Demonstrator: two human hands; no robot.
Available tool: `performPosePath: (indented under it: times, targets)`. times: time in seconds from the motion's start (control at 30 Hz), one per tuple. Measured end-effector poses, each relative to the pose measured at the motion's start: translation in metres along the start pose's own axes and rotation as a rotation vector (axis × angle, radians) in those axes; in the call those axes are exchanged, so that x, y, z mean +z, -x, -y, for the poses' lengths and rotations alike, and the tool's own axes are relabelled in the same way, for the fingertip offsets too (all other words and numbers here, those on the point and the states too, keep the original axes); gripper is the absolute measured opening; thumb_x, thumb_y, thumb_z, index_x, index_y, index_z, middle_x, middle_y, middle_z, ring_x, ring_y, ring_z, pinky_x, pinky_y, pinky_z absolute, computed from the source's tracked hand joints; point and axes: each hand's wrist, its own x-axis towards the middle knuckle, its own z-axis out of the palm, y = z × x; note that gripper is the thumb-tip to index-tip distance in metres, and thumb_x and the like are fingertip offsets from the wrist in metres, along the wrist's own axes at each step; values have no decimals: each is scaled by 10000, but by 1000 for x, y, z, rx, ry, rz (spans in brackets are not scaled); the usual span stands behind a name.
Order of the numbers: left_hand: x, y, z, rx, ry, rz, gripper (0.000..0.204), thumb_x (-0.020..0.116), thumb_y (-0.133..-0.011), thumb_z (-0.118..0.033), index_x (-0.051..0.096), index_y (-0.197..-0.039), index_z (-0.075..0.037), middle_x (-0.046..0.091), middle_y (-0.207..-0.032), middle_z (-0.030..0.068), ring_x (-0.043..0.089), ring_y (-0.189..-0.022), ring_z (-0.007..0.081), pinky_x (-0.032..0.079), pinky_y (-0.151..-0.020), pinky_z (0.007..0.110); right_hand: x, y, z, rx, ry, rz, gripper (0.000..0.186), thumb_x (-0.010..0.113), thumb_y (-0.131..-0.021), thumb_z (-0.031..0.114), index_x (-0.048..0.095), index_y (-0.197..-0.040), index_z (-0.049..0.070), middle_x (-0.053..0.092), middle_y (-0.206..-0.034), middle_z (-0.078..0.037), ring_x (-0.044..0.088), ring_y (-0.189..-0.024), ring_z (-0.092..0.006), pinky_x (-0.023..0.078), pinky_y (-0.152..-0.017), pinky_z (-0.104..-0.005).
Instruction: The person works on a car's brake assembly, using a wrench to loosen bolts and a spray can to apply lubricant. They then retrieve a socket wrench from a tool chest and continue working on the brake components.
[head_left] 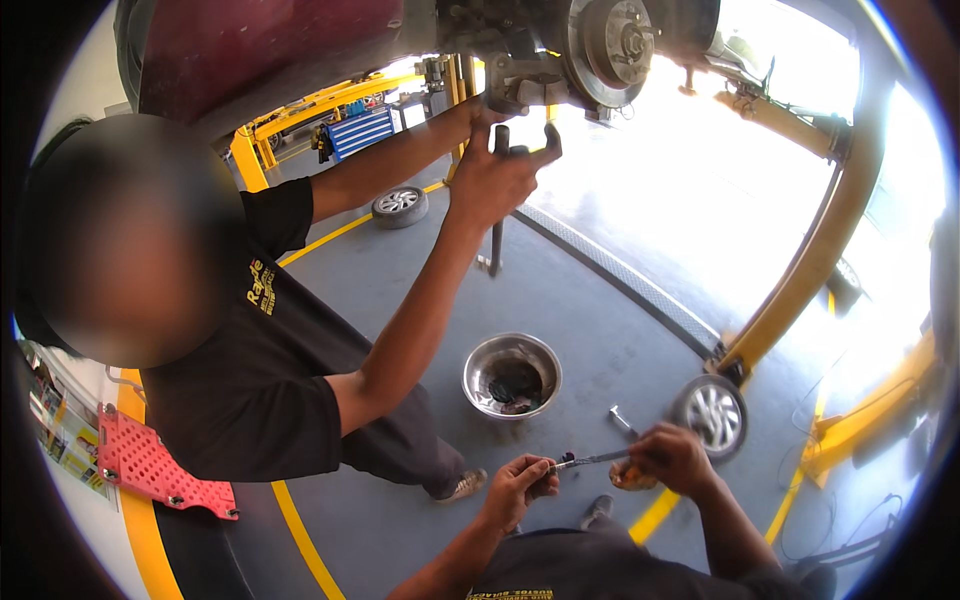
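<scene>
My left hand (525, 482) pinches one end of a slim, greyish metal rod (590, 461) with a small dark piece near that end. My right hand (672, 458) closes round the rod's other side and is slightly blurred. A shiny-ended metal tool (621, 417) sticks out beside my right fingers; whether I hold it or it lies beyond on the floor, I cannot tell. A steel bowl (470, 385) with dark, dirty contents stands on the floor ahead of my hands.
At left a co-worker reaches both hands (495, 180) up to the brake caliper (525, 85) beside a brake disc (610, 45) on the raised car. Wheels (714, 418) lie on the floor. Yellow lift posts (800, 270) and a red perforated panel (160, 460) flank the bay.
</scene>
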Motion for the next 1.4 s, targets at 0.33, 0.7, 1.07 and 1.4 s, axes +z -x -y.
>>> performPosePath:
  times: [0.33, 0.7, 1.07, 1.4]
  targets:
    - [10, -3, -9, -31, -128, 5, 234, 614, -994, -183, 640, -1083, 32, 670, -924, 100, 673, -832, 162, 575, -791, 316, -2, 0, -7, 47, -15, 34, 99, 741, -831, 82, 727, -923, 50, 689, -892, -83, 703, -811, -252, 564, -726, -346]
    - [21, -14, -22, -84, -211, 0, 268, 592, -995, -212, 634, -1078, 39, 651, -911, 121, 662, -846, 202, 574, -790, 354, -9, -6, -9, 126, -54, 37, 112, 745, -826, 75, 729, -937, 66, 688, -912, -77, 700, -823, -255, 564, -735, -357]
    - [24, -23, -21, -78, -103, 4, 220, 584, -1003, -167, 631, -1086, 32, 660, -919, 101, 669, -842, 176, 574, -784, 334, -16, -17, -21, 43, -132, 97, 116, 726, -856, 95, 732, -970, 71, 691, -909, -69, 708, -826, -256, 567, -737, -361]
    - [20, -19, -24, -79, -10, 12, 218, 573, -1007, -165, 625, -1096, 28, 658, -913, 96, 667, -837, 170, 582, -765, 331, -29, -26, -29, 51, -103, 141, 111, 723, -867, 104, 733, -974, 80, 701, -926, -58, 714, -826, -249, 574, -739, -348]
